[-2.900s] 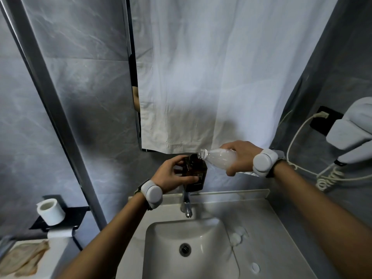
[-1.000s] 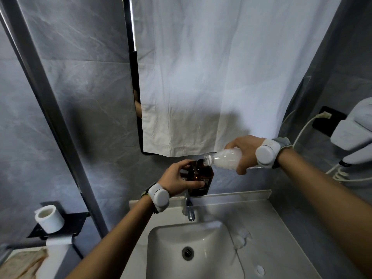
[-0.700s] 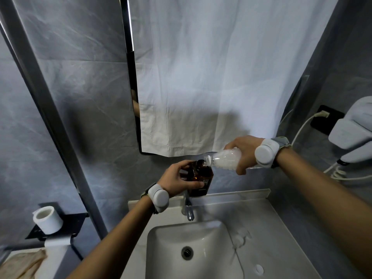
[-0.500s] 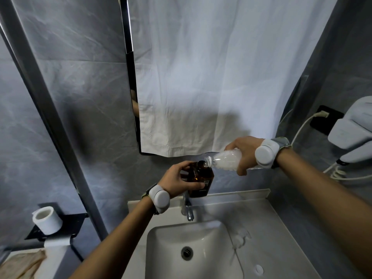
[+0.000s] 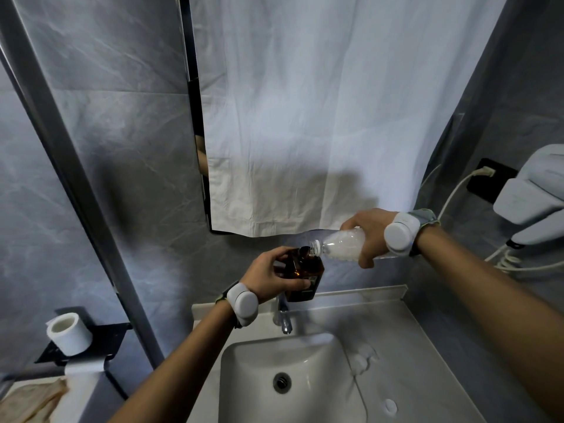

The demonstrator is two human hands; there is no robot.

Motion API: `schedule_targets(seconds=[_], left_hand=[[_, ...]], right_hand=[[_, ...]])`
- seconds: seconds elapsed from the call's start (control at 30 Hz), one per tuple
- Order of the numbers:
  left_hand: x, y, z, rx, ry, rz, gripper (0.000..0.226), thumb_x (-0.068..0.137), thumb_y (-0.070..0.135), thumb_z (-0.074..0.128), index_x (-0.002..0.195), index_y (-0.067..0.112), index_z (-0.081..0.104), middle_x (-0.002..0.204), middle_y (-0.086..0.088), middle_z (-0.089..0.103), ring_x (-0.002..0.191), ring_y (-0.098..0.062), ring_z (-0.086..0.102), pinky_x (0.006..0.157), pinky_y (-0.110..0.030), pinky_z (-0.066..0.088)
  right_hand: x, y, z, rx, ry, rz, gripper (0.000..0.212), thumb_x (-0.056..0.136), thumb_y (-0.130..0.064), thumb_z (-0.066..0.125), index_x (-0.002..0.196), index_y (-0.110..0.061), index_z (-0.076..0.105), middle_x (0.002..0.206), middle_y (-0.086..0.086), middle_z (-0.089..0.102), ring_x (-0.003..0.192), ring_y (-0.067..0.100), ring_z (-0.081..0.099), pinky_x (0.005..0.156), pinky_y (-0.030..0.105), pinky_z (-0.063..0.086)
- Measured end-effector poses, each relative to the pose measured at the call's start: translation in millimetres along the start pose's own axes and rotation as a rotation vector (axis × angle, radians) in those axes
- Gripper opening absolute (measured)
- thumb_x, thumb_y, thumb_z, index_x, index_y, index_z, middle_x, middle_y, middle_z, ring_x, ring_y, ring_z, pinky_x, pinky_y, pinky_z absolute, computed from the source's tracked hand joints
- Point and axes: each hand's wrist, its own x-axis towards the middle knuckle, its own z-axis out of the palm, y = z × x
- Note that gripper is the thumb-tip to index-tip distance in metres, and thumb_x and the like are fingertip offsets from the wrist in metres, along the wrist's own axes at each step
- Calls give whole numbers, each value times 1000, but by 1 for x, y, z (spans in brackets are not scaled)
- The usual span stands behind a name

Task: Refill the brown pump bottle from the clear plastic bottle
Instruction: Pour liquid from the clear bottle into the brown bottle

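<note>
My left hand (image 5: 268,277) grips the brown bottle (image 5: 303,277) upright above the tap, its pump top off and its neck open. My right hand (image 5: 367,235) holds the clear plastic bottle (image 5: 338,248) tilted almost level, its mouth touching the brown bottle's opening. The clear bottle holds a whitish liquid. Both wrists wear white bands. The far end of the clear bottle is hidden behind my right hand.
A white sink (image 5: 244,392) and chrome tap (image 5: 282,315) lie below the bottles, on a pale counter (image 5: 427,361). A white cloth (image 5: 305,117) covers the mirror. A wall hair dryer (image 5: 531,196) with coiled cord hangs at right. A toilet roll (image 5: 68,332) sits on a black shelf at left.
The clear bottle's mouth has moved from just beside the brown bottle onto its opening, and both hands have held nearly still over the last second.
</note>
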Motion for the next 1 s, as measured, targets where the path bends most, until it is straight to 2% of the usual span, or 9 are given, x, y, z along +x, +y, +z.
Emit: schedule_targets(seconds=[0.17, 0.43, 0.77, 0.9, 1.0], left_hand=[[-1, 0, 0, 1, -5, -1, 66, 69, 24, 91, 129, 25, 62, 116, 2, 71, 102, -3, 67, 75, -6, 52], [-3, -1, 2, -16, 8, 4, 67, 67, 23, 93, 128, 24, 63, 112, 1, 72, 102, -6, 68, 84, -18, 58], [-5, -2, 2, 0, 6, 4, 65, 67, 26, 92, 126, 30, 64, 110, 7, 71, 98, 3, 67, 81, -13, 56], [-4, -3, 2, 5, 6, 1, 67, 67, 27, 92, 127, 29, 63, 111, 7, 71, 102, -3, 68, 87, -22, 58], [-4, -3, 2, 11, 4, 6, 66, 67, 27, 92, 126, 31, 63, 110, 8, 71, 100, 0, 68, 84, -18, 58]], right_hand=[[-1, -1, 1, -9, -5, -8, 47, 62, -21, 93, 98, -36, 67, 95, -5, 71, 86, 17, 66, 78, 35, 59], [-4, -4, 1, -33, 1, 10, 50, 61, -19, 93, 106, -30, 74, 99, -2, 74, 91, 21, 69, 83, 40, 63], [-8, -6, -1, -42, 4, 13, 53, 64, -19, 94, 113, -26, 75, 106, 1, 75, 97, 24, 70, 88, 45, 63], [-8, -7, -1, -45, -5, 19, 52, 64, -18, 94, 112, -25, 75, 107, 2, 75, 98, 24, 70, 89, 44, 63], [-9, -7, -2, -46, -3, 23, 53, 64, -18, 93, 113, -25, 75, 107, 2, 75, 98, 24, 71, 88, 44, 63]])
